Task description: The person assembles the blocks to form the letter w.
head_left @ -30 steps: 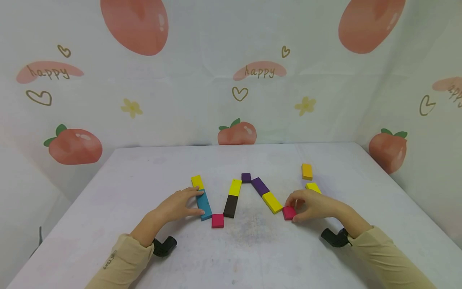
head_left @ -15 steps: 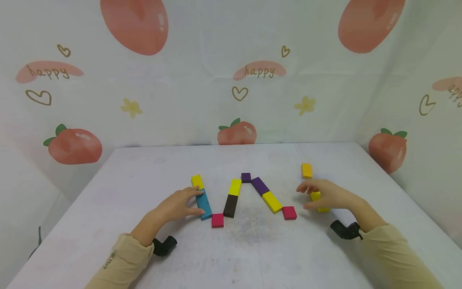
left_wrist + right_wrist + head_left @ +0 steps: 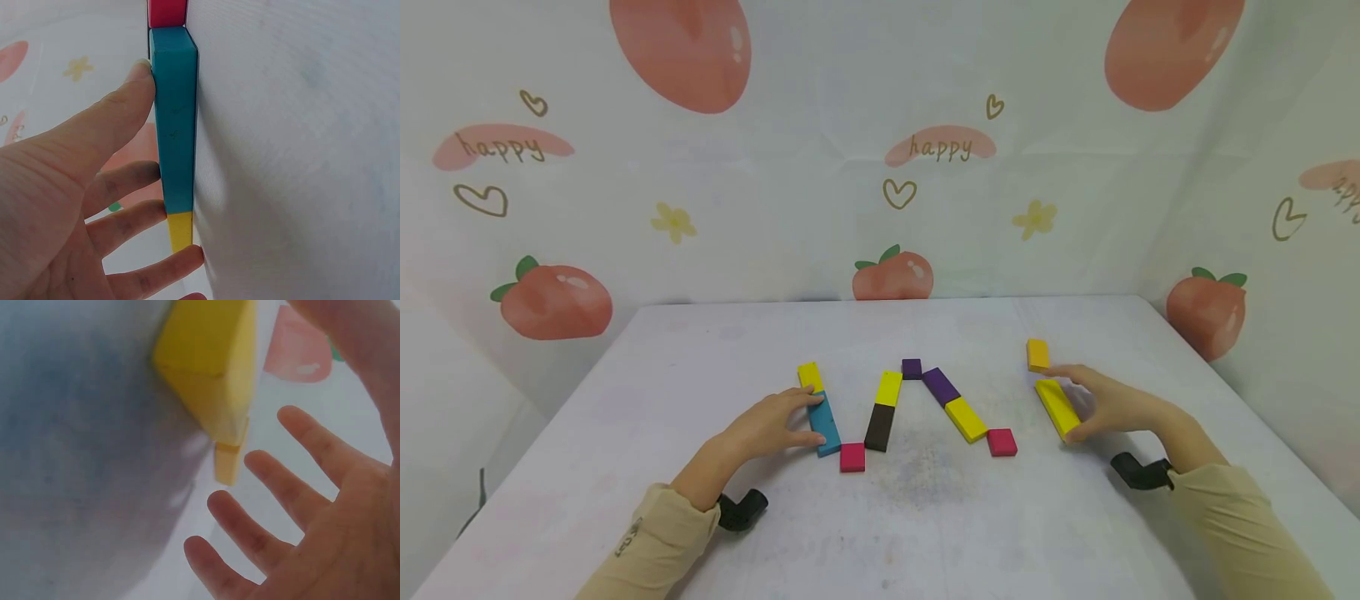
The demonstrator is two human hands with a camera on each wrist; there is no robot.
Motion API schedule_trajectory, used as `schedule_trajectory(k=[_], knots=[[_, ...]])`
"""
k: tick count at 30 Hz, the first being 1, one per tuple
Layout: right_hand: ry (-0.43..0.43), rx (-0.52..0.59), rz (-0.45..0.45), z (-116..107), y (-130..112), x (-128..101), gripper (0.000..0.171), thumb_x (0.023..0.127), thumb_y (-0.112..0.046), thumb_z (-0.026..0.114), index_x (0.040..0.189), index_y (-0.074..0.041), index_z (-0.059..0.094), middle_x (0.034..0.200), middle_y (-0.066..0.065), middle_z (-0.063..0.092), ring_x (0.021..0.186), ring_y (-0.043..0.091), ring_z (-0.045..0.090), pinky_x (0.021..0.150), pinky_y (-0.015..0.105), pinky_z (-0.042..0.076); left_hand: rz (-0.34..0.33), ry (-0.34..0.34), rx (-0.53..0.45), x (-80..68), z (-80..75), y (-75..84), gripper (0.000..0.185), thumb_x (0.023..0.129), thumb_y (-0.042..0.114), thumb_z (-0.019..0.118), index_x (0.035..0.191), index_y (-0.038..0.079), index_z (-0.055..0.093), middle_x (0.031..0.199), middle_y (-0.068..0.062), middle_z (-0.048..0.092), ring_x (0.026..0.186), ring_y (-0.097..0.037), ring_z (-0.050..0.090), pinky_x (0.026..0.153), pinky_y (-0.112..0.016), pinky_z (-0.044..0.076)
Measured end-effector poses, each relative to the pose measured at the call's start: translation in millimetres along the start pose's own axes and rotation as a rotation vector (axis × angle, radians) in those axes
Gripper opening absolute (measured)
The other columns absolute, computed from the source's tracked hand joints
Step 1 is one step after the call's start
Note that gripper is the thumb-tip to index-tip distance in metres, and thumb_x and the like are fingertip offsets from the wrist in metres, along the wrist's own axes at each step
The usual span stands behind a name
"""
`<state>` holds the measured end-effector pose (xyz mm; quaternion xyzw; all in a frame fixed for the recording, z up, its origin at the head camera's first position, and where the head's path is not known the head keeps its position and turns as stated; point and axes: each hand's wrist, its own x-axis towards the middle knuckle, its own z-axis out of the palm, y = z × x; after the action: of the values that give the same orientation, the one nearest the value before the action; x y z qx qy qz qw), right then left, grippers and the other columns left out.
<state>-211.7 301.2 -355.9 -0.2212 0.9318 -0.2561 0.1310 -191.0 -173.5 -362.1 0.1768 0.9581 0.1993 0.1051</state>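
My left hand (image 3: 772, 424) rests its thumb and fingertips on the long blue block (image 3: 826, 427). That block joins a short yellow block (image 3: 807, 377) at its far end; a red square block (image 3: 167, 12) sits at its near end. On the right, my right hand (image 3: 1118, 407) hovers over a long yellow block (image 3: 1057, 408), thumb by its near end and fingers spread toward its far end. Nothing lies between the spread fingers in the right wrist view. Just beyond stands a shorter orange-yellow block (image 3: 1037, 355).
Between the hands lie a yellow block (image 3: 889, 388), a dark brown block (image 3: 880, 428), a purple square (image 3: 912, 369), a purple block (image 3: 941, 387), another yellow block (image 3: 966, 419) and a red square (image 3: 1002, 442), in a zigzag line on the white table (image 3: 925, 533).
My right hand has let go of the right red square and moved right to the long yellow block, its fingers spreading. The left hand has stayed in place.
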Motion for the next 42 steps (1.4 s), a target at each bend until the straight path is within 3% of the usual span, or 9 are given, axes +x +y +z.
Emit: schedule_trajectory(k=[6, 12, 19, 28, 42], knots=[[-0.038, -0.008, 0.001, 4, 5, 1, 0.088, 0.068, -0.027, 0.082, 0.138, -0.002, 0.035, 0.144, 0.029, 0.03, 0.128, 0.051, 0.031, 0.101, 0.07, 0.029, 0.002, 0.001, 0.004, -0.2, 0.5, -0.1, 0.067, 0.079, 0.037, 0.072, 0.133, 0.005, 0.05, 0.14, -0.021, 0.046, 0.129, -0.041, 0.042, 0.104, -0.055, 0.038], [-0.033, -0.053, -0.014, 5, 6, 4, 0.084, 0.068, -0.027, 0.082, 0.136, -0.003, 0.04, 0.141, 0.029, 0.035, 0.125, 0.05, 0.036, 0.099, 0.068, 0.033, 0.008, 0.007, 0.01, -0.4, 1.0, -0.6, 0.066, 0.079, 0.037, 0.072, 0.133, 0.005, 0.051, 0.14, -0.021, 0.046, 0.129, -0.04, 0.043, 0.104, -0.055, 0.039], [0.022, -0.061, -0.055, 9, 8, 5, 0.079, 0.068, -0.03, 0.081, 0.132, -0.003, 0.043, 0.135, 0.027, 0.042, 0.113, 0.042, 0.048, 0.095, 0.063, 0.042, -0.003, 0.001, 0.001, -0.2, 1.6, -0.8, 0.067, 0.079, 0.037, 0.072, 0.133, 0.006, 0.051, 0.14, -0.02, 0.046, 0.129, -0.041, 0.042, 0.104, -0.055, 0.038], [0.103, -0.052, -0.118, 16, 2, 12, 0.081, 0.068, -0.03, 0.081, 0.132, -0.001, 0.042, 0.132, 0.023, 0.045, 0.107, 0.033, 0.05, 0.089, 0.053, 0.048, 0.0, 0.001, 0.001, -0.6, 0.3, 0.4, 0.067, 0.079, 0.037, 0.073, 0.134, 0.005, 0.05, 0.14, -0.02, 0.046, 0.129, -0.04, 0.042, 0.105, -0.054, 0.038], [0.139, -0.06, -0.005, 22, -23, 23, 0.075, 0.069, -0.032, 0.081, 0.127, 0.0, 0.045, 0.12, 0.022, 0.05, 0.097, 0.028, 0.05, 0.081, 0.04, 0.049, -0.002, 0.001, 0.003, 0.3, 0.4, -0.4, 0.067, 0.079, 0.037, 0.072, 0.134, 0.005, 0.05, 0.141, -0.021, 0.045, 0.129, -0.041, 0.041, 0.105, -0.055, 0.037]])
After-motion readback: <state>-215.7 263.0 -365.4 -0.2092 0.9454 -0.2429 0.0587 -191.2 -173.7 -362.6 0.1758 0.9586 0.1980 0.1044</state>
